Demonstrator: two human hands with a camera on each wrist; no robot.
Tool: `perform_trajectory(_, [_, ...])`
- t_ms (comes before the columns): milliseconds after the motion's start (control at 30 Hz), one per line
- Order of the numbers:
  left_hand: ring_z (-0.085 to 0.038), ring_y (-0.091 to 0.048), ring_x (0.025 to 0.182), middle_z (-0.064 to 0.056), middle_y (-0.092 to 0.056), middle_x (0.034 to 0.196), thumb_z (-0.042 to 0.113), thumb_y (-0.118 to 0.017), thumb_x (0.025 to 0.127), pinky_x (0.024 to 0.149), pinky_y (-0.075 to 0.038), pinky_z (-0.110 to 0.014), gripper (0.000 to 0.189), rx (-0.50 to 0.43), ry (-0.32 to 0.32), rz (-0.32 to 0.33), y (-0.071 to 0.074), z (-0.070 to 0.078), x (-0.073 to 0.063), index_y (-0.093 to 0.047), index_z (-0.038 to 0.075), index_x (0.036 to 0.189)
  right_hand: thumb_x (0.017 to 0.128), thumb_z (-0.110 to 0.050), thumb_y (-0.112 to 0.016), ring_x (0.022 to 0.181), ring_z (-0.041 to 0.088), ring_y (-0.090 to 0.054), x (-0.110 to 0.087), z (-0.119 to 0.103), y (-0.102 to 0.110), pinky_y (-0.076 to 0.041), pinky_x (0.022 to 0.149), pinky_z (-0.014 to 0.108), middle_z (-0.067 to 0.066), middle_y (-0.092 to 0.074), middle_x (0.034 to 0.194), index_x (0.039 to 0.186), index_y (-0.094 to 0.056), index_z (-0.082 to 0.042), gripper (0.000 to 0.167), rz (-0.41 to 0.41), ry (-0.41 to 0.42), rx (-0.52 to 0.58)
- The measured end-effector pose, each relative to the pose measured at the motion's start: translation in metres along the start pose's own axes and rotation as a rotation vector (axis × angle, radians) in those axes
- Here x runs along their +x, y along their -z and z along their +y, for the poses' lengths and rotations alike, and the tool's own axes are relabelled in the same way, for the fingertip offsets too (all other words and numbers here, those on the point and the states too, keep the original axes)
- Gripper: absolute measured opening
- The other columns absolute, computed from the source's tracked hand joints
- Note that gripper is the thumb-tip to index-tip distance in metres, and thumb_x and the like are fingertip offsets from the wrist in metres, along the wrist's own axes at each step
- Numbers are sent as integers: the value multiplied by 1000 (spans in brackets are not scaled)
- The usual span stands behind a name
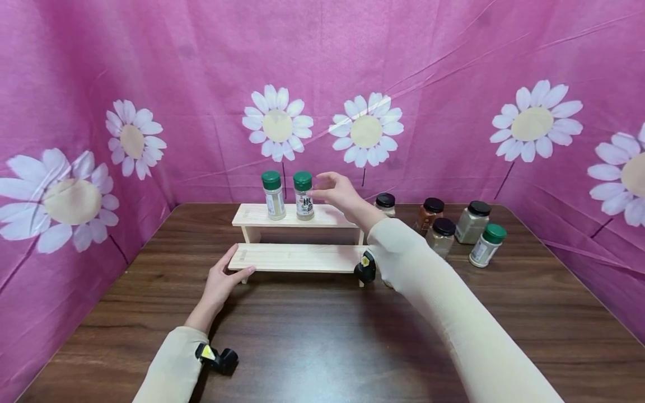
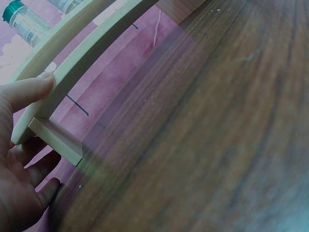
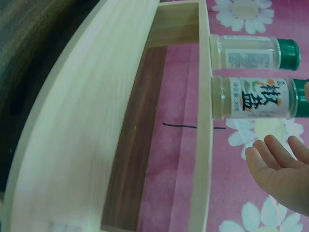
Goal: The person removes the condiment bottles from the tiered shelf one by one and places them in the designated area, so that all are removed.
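Observation:
A two-tier wooden spice rack (image 1: 294,258) stands on the table. My left hand (image 1: 221,282) grips the left end of its lower tier, the thumb (image 2: 36,89) against the board's front edge and several fingers below it. Two clear spice jars with green caps stand upright on the upper tier. The left jar (image 1: 275,202) shows a barcode label; the right jar (image 1: 304,202) has large black characters. Beside that right jar is my right hand (image 1: 342,196), its fingers (image 3: 270,152) loosely bent, not wrapped around it. A fingertip overlaps the cap's edge; contact cannot be confirmed.
Right of the rack stand several spice jars: black-capped ones, including an orange-red one (image 1: 431,212) and a greyish one (image 1: 472,224), and a green-capped jar (image 1: 487,246). A pink curtain (image 1: 322,67) with daisies rises behind the brown table (image 1: 302,341).

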State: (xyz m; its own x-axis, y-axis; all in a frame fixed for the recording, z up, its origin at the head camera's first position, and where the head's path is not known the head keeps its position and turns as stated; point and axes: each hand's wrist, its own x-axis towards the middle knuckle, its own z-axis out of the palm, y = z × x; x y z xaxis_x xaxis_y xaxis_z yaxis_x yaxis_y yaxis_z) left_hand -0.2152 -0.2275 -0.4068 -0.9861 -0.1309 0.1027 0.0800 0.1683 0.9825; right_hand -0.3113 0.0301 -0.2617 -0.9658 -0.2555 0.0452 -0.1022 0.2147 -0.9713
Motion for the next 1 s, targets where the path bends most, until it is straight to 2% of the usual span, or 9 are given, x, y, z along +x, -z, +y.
perform_trajectory(133, [-19,-31,117,-14,-31,133,8,-68,74,96,-22,-30,74,-3,4,-7,0,1,1,-26,5,135,75,-11,-67,102,23,-47,2,2,-8,-38,85,34,12,-51,112,121,-44,-4,53,18,4,11])
perform_trajectory(367, [-18,-35,113,-14,-35,130,9,-70,71,91,-28,-23,75,14,-18,8,1,-4,2,-29,5,134,74,-9,-68,100,22,-48,2,2,-21,-37,86,38,12,-52,107,121,-43,-4,53,31,4,55])
perform_trajectory(500, [-19,-36,113,-15,-36,130,9,-70,71,90,-29,-24,76,17,-18,10,1,-5,2,-29,5,134,74,-7,-67,99,23,-48,2,3,-26,-38,85,38,13,-53,106,122,-43,-4,54,42,15,67])
perform_trajectory(800, [-19,-36,112,-16,-35,130,7,-69,73,89,-28,-22,74,8,-11,4,0,-1,-1,-28,5,135,74,-7,-67,96,24,-50,5,3,-29,-40,82,38,12,-54,102,119,-47,-4,49,76,13,49])
perform_trajectory(1000, [-18,-37,110,-15,-36,130,7,-68,73,90,-28,-24,73,4,-10,4,-1,0,-1,-28,6,135,74,-6,-67,96,24,-50,3,3,-29,-41,81,39,12,-54,102,118,-48,-5,48,66,7,90])
